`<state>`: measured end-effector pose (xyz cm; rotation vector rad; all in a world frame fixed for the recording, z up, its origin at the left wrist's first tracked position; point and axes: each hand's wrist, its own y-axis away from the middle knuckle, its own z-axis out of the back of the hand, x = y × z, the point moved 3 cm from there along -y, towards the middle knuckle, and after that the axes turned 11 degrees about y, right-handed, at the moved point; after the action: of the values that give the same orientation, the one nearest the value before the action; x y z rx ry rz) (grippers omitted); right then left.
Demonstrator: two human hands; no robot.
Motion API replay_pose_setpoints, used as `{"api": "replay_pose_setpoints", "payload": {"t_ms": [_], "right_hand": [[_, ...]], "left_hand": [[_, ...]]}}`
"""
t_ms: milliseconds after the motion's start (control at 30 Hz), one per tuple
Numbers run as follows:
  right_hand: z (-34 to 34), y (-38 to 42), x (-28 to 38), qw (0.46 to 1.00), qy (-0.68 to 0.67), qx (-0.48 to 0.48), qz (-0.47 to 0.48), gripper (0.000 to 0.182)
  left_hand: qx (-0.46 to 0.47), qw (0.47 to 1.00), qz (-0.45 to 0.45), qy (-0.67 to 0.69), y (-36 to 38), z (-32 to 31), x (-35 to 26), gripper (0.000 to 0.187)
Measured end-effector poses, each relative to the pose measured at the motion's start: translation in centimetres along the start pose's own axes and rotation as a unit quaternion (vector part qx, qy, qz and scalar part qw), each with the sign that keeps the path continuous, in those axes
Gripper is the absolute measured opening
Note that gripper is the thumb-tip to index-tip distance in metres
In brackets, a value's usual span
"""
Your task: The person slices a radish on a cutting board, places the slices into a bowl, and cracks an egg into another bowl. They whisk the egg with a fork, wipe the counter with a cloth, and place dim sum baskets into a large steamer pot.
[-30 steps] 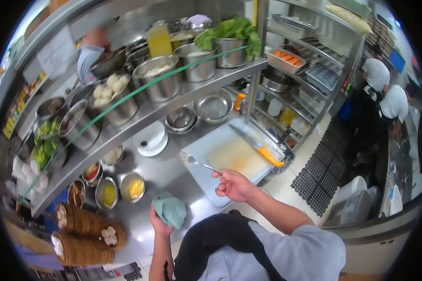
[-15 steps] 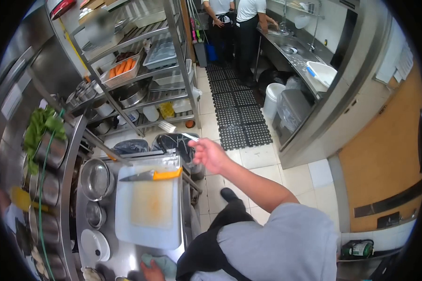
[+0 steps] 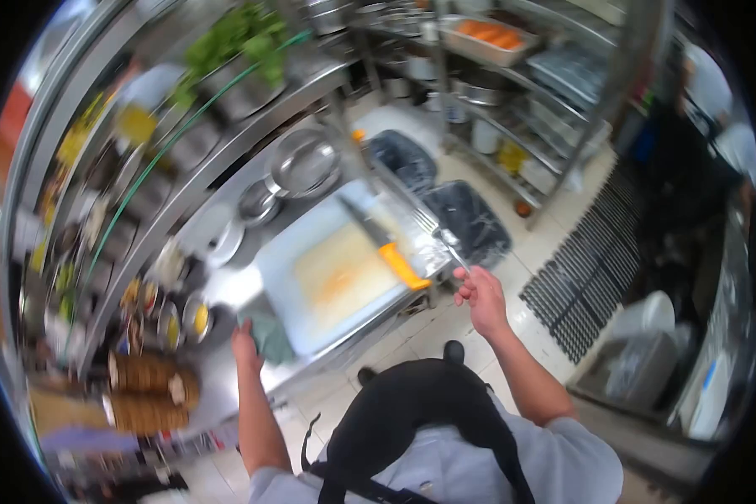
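Note:
My right hand (image 3: 481, 300) is closed on the handle of a fork (image 3: 455, 249), its tines pointing up and left, beyond the corner of the worktable. My left hand (image 3: 245, 346) grips the edge of a green cloth (image 3: 270, 339) beside the cutting board. On the white cutting board (image 3: 279, 267) lies a knife with an orange handle (image 3: 403, 267), its blade pointing away from me. The middle of the board has a yellowish stain. Motion blur softens the small details.
Metal bowls (image 3: 305, 163) and a white lid (image 3: 218, 244) sit behind the board. Leafy greens (image 3: 235, 50) stand in a pot on the raised shelf. Black-lined bins (image 3: 470, 223) flank the table's far end. A rack holds carrots (image 3: 489, 35). Co-workers (image 3: 706, 84) stand at right.
My view has swung left, bringing more of the worktable into sight. The right hand still holds the fork, now nearer the table corner. My left hand remains at the cloth.

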<state>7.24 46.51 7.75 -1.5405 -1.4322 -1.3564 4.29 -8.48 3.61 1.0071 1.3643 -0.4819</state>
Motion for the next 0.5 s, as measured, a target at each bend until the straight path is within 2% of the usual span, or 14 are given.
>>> {"api": "replay_pose_setpoints", "payload": {"t_ms": [33,100,133,167,233,267,300,333,367,400,433,467,500], "right_hand": [[-1.9,0.1,0.8,0.999,0.004,0.034,-0.012,0.030],[-6.9,0.1,2.2,0.986,-0.040,0.163,-0.020,0.030],[-9.1,-0.2,1.7,0.973,-0.042,0.217,-0.063,0.029],[-11.6,0.0,1.4,0.970,-0.037,0.232,-0.064,0.029],[-16.4,0.5,1.0,0.956,0.003,0.284,-0.072,0.031],[-17.9,0.3,0.0,0.954,0.012,0.294,-0.065,0.031],[-19.1,0.4,-1.6,0.938,0.080,0.334,-0.046,0.031],[-20.0,0.6,-2.5,0.916,0.148,0.371,-0.025,0.030],[-20.5,1.0,-2.3,0.912,0.157,0.378,-0.015,0.030],[-20.9,1.9,-2.2,0.891,0.213,0.400,-0.015,0.030],[-21.3,2.6,-2.4,0.868,0.267,0.419,-0.015,0.030],[-21.4,2.8,-3.3,0.866,0.272,0.419,-0.006,0.030],[-21.5,2.8,-4.7,0.853,0.290,0.434,-0.003,0.028]], "left_hand": [[0.088,0.961,0.098,0.243,1.9,-1.9,-1.3,0.043],[0.187,0.885,0.082,0.417,7.0,-7.2,-5.0,0.045],[0.259,0.846,0.058,0.463,5.6,-6.7,-3.4,0.048],[0.334,0.797,0.034,0.502,4.2,-6.3,-1.8,0.051],[0.320,0.803,0.079,0.496,9.6,-11.8,-4.8,0.052],[0.365,0.797,0.023,0.480,9.8,-12.9,-3.8,0.050],[0.408,0.787,-0.036,0.461,9.9,-13.6,-3.0,0.048],[0.409,0.781,-0.048,0.470,11.0,-14.8,-3.8,0.048],[0.346,0.867,-0.295,0.204,13.1,-15.6,-6.1,0.042],[0.226,0.834,-0.495,-0.091,14.5,-15.7,-7.6,0.036],[0.221,0.832,-0.501,-0.084,13.7,-14.9,-7.1,0.036],[0.199,0.942,-0.264,0.063,11.3,-13.7,-5.0,0.032],[0.167,0.965,-0.002,0.203,9.8,-13.0,-3.2,0.028]]}}
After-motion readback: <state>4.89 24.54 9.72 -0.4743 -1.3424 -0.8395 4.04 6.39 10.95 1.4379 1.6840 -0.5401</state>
